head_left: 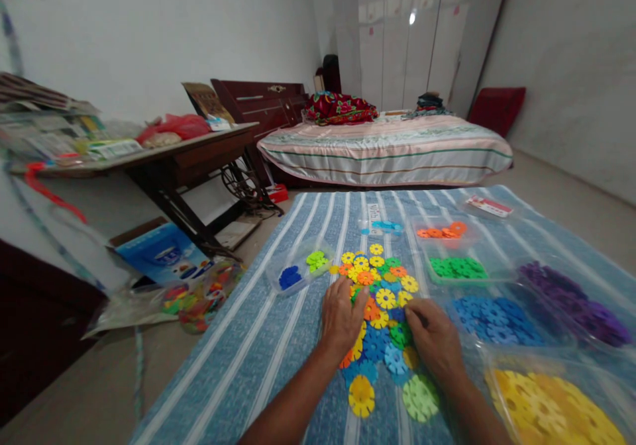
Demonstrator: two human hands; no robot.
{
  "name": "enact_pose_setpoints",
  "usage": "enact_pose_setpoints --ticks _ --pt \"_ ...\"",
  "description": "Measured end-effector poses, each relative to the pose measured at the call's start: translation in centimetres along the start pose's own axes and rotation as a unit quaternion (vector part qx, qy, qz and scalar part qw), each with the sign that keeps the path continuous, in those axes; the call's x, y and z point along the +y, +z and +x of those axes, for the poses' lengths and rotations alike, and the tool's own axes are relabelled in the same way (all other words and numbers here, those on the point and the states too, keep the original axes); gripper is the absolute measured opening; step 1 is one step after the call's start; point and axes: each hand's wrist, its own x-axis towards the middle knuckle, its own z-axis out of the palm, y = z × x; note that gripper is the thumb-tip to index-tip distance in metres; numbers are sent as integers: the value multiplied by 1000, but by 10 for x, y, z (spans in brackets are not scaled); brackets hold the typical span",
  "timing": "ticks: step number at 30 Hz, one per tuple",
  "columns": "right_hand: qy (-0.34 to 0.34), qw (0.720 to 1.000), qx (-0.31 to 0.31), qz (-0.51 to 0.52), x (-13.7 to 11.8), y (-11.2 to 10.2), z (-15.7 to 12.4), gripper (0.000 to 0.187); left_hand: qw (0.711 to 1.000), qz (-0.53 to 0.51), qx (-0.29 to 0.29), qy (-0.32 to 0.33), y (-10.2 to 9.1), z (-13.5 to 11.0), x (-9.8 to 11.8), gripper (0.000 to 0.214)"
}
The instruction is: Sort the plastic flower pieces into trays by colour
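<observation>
A pile of notched plastic snowflake discs (385, 298) in mixed colours lies on the striped cloth between my hands. My left hand (342, 316) rests on the pile's left side, thumb apart from the fingers, with nothing visibly held. Fingers curled, my right hand (436, 336) is at the pile's right edge and pinches a dark blue disc (398, 314). Its lower fingers are partly hidden. Nearest to me lie an orange-yellow disc (361, 396) and a pale green disc (420, 397).
Right of the pile stand clear trays of orange discs (441, 232), green discs (457, 268), blue discs (497, 319), purple discs (571, 302) and yellow discs (551, 408). A two-part clear tray (285, 291) sits left. Light blue pieces (386, 227) lie behind the pile.
</observation>
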Motion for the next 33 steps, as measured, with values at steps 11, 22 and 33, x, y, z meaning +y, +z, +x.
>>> enact_pose_setpoints --ticks 11,22,33 --pt "-7 1000 10 3 -4 -1 1 22 990 118 -75 -35 -2 39 1 45" --pt "-18 1000 18 -18 -6 -5 3 20 982 161 -96 -34 0 46 5 46" --pt "-11 1000 18 -23 -5 -5 3 21 996 -51 -60 29 -4 -4 -6 39"
